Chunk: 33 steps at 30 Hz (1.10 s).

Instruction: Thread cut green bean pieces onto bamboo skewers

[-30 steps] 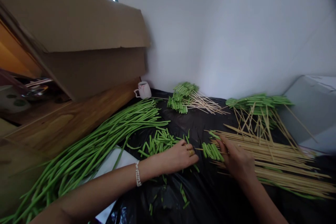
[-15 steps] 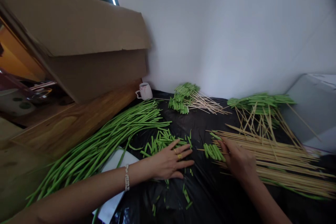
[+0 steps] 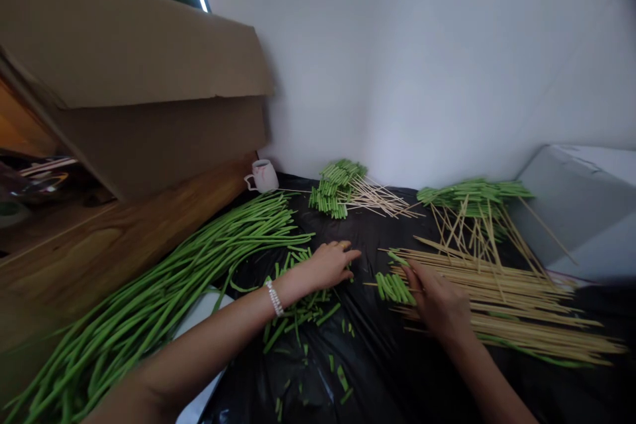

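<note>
My left hand (image 3: 328, 266), with a ring and a beaded bracelet, reaches over the loose pile of cut green bean pieces (image 3: 311, 308). Its fingers are apart and hold nothing that I can see. My right hand (image 3: 442, 301) is closed on a thin wooden skewer, with its fingers wrapped round. A row of cut bean pieces (image 3: 394, 289) is threaded on that skewer near its tip. A further bean piece (image 3: 396, 258) shows at the right fingertips. Beneath and beyond this hand lie many bare wooden skewers (image 3: 527, 291).
Long whole beans (image 3: 163, 298) lie on the left, partly over a white board (image 3: 199, 358). Filled skewers are heaped at the back middle (image 3: 338, 185) and back right (image 3: 472, 195). A mug (image 3: 264, 176), a cardboard box (image 3: 163, 73) and a grey-white box (image 3: 586, 212) stand around the black plastic sheet (image 3: 377, 371).
My left hand has moved up and away across the bean pile, uncovering pieces below it. My right hand keeps its grip on the skewer. The whole view has shifted slightly.
</note>
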{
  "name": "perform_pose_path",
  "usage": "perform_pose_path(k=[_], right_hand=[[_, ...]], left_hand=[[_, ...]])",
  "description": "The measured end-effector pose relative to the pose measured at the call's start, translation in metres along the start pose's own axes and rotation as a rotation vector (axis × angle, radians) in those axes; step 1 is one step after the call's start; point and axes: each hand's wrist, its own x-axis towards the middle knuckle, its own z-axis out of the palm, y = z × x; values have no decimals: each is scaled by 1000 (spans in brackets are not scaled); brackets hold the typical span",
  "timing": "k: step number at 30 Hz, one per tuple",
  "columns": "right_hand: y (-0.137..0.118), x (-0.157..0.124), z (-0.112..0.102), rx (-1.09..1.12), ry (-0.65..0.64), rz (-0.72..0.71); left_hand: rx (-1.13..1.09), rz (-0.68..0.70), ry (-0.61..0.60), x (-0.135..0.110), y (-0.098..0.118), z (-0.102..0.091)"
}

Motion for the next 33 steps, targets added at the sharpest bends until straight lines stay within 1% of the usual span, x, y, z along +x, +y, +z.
perform_pose_path(k=[3,7,9,11,14,16,18,19,21,23,26,29,33], right_hand=[[0,2,-2,-1,4,-4],[-2,4,-4,15,4,-7],[-3,4,-5,14,-3,-12],[-4,4,-5,16,-8,-20],[-4,4,-5,16,3,-28],[-4,4,-5,12,13,-29],[-3,3,-5,9,15,-30],[-3,3,-5,10,12,-34],[-3,1,-3,11,-2,-40],[-4,-1,-2,4,-16,-29],[-2,-4,1,-5,-35,38],[7,-3,0,13,-63,131],[32,4,-9,18,-52,255]], left_hand=[[-32,-63,-45,10,6,2],[-132,-46,-18,12,6,6],[-195,-50,-2,14,5,10],[-252,-53,-10,15,2,13],[-287,-50,-28,11,-5,8],[-271,-20,-13,2,-9,-1],[-182,1,30,-11,-9,-11],[-116,-8,66,-17,-7,-15],[-24,48,89,-24,3,-17],[29,131,71,-24,15,-11],[40,224,35,-12,26,6],[27,241,-15,1,28,19],[153,259,16,6,30,25]])
